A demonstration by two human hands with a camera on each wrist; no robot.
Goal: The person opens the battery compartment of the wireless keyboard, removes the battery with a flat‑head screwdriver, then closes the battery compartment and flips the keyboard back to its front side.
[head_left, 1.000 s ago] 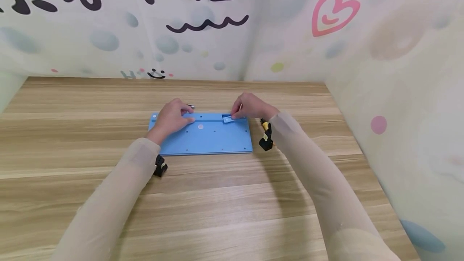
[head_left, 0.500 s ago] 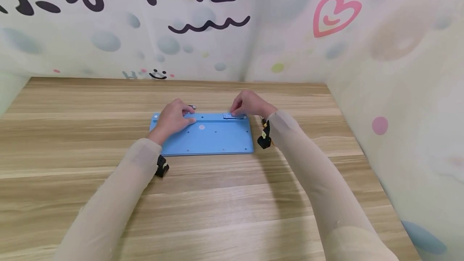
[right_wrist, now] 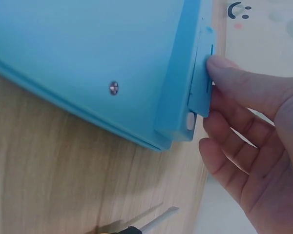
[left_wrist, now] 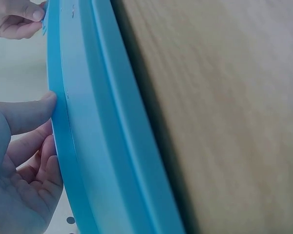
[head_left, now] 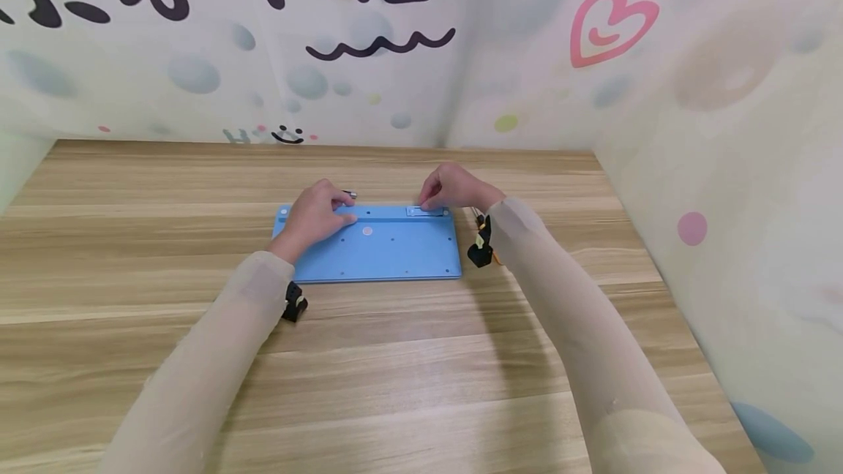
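A light blue keyboard (head_left: 382, 247) lies face down on the wooden table (head_left: 421, 357), its screwed underside (right_wrist: 88, 48) facing up. My left hand (head_left: 316, 212) rests on its back left part, with the thumb (left_wrist: 24, 114) pressed against the blue surface (left_wrist: 102, 146) and the fingers loosely curled. My right hand (head_left: 451, 189) is at the back right corner, where its thumb (right_wrist: 244, 87) presses on a small blue cover (right_wrist: 201, 83) (head_left: 421, 211) set in the raised rear strip. Neither hand holds anything.
A small dark cylinder (head_left: 349, 194) lies just behind the keyboard by my left fingers. A yellow-handled screwdriver (head_left: 479, 222) lies right of the keyboard under my right wrist, its metal tip (right_wrist: 156, 219) visible. Patterned walls close in the back and right.
One second ago the small cover sat tilted in my right fingers above its slot; now it lies flat in the rear strip. The left hand has barely moved.
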